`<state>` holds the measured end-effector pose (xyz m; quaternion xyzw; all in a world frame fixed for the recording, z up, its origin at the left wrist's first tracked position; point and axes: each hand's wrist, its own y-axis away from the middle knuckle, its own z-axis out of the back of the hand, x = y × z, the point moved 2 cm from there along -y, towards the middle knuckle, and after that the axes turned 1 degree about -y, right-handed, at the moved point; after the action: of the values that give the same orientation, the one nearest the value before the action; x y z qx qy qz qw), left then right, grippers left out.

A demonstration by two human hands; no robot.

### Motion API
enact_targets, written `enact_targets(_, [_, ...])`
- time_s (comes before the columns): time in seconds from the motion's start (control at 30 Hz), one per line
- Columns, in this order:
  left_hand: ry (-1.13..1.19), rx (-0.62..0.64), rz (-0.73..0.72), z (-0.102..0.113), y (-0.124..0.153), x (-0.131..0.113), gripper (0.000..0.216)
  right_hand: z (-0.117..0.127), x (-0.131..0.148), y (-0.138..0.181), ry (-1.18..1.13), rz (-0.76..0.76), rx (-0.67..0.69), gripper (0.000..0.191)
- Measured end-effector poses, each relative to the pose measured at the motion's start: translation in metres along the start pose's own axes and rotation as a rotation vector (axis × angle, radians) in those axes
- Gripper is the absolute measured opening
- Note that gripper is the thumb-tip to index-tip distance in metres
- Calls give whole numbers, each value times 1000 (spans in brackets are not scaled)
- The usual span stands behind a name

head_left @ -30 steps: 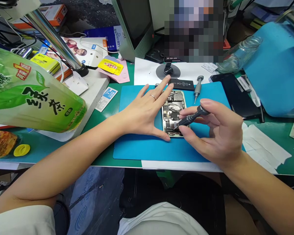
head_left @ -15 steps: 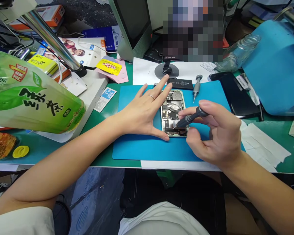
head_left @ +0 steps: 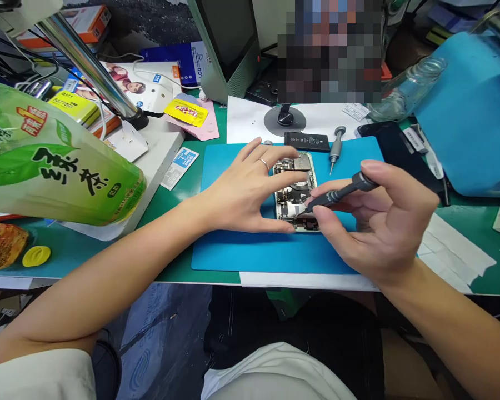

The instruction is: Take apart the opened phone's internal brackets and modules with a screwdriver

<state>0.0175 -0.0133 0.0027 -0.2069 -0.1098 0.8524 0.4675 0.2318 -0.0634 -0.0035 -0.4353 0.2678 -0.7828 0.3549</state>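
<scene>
An opened smartphone (head_left: 295, 194) lies on a blue mat (head_left: 241, 253), its inner boards and connectors bare. My left hand (head_left: 250, 189) rests over the phone's left side with fingers spread, the thumb at its lower edge. A ring sits on one finger. In my right hand (head_left: 383, 222) is a dark grey precision screwdriver (head_left: 335, 197), gripped between thumb and fingers and tilted. Its tip points at the lower part of the phone; whether it touches a screw is too small to tell. Another screwdriver (head_left: 336, 149) lies behind the phone, beside a black phone battery (head_left: 307, 141).
A green tea bottle (head_left: 62, 155) looms at the left, by a metal lamp post (head_left: 91, 66). At the right are a blue rounded object (head_left: 475, 122), a glass jar (head_left: 408, 91), a black phone (head_left: 404, 161) and white paper (head_left: 454, 250). A monitor (head_left: 225, 44) stands behind.
My left index and middle fingers have drawn down and inward over the phone. My right hand has shifted right, and the screwdriver leans over more, its tip still near the phone's lower part.
</scene>
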Motion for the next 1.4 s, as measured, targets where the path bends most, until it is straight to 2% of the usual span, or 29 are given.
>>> enact_targets(0.1, [28,-60,-43,3,0,-3,41,3,1,-4,8,19,-39,94])
enact_targets(0.17, [55,-74,-52,2,-1,-5,34,4,0,-7,3,40,-63,92])
enact_targets(0.4, [122,-88,-43,-4,-3,-10,27,5,1,-3,29,52,-163,86])
enact_targets(0.6, [113,-71,-65,-6,-4,-14,23,7,2,-3,37,37,-158,82])
enact_targets(0.73, [128,-125,-39,-2,-4,-12,21,11,7,-10,75,79,-200,82])
enact_targets(0.9, [198,-264,111,5,-4,-3,17,11,5,-16,29,5,-279,64])
enact_targets(1.03, [184,-282,114,7,-4,-4,16,10,-4,-11,-24,-33,-304,54])
enact_targets(1.13, [151,-292,92,8,-4,-6,17,11,-11,-2,-40,-116,-300,43])
enact_targets(1.23, [125,-234,2,6,-4,-6,19,11,-12,5,1,-176,-263,35])
enact_targets(1.4, [146,8,-227,0,-3,-11,23,11,-8,5,30,-149,-267,34])
